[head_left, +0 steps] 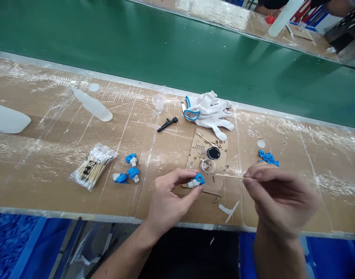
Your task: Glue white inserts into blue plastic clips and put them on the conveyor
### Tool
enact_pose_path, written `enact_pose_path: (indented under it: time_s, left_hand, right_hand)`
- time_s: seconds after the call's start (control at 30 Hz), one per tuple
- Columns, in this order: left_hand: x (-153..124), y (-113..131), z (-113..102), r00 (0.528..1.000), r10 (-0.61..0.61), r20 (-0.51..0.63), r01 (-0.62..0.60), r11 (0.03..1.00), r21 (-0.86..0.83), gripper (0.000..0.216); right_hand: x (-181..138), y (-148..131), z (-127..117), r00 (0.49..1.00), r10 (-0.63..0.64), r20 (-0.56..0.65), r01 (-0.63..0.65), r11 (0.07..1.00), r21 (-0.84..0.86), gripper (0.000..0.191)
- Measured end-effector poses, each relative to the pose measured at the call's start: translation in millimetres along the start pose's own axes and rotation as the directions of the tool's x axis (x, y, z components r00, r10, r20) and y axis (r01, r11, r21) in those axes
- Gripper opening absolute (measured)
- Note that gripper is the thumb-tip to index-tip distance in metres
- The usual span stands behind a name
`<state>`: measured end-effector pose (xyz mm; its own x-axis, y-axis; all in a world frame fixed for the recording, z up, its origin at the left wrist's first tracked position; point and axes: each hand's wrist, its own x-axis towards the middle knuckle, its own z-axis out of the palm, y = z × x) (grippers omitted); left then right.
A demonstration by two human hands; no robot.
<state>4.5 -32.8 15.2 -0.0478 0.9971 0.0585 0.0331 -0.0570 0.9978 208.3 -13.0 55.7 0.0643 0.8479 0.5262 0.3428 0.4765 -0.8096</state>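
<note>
My left hand (171, 193) pinches a small blue-and-white plastic part (196, 180) between thumb and fingers. Between the thumb and forefinger of my right hand (282, 193) is a thin wooden swab stick (229, 176), its tip pointing left toward the part but apart from it. Just beyond the held part, a small cup of dark liquid (213, 152) and a clear cup (208, 166) stand on a stained cardboard piece (194, 155). Another cotton swab (205, 138) lies on that cardboard. Several similar blue-and-white parts (133, 173) rest to the left.
A bag of cotton swabs (93, 166) lies at left. Farther back are a black plastic piece (167, 124), white gloves (209, 112) and a clear plastic cup (158, 103). Blue parts (269, 158) sit beyond my right hand. A green belt (136, 50) runs behind; a person's arm shows across it.
</note>
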Motion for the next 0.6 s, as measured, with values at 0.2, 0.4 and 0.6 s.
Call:
enact_pose_path:
  time_s: [0.2, 0.4, 0.6]
  left_hand:
    - [-4, 1, -5, 1.000, -0.022, 0.009, 0.022, 1.000, -0.010, 0.021]
    - [-9, 1, -13, 0.999, -0.054, -0.005, 0.054, 0.999, 0.005, 0.020]
    - [-20, 1, -18, 0.974, -0.189, -0.124, 0.191, 0.982, 0.006, 0.018]
  right_hand:
    - [2, 30, -3, 0.963, 0.044, 0.266, 0.025, 0.967, -0.252, 0.014]
    - [1, 37, -17, 0.910, 0.069, 0.410, 0.036, 0.969, -0.243, 0.024]
    - [-20, 62, -128, 0.988, 0.121, -0.092, -0.152, 0.807, -0.570, 0.011]
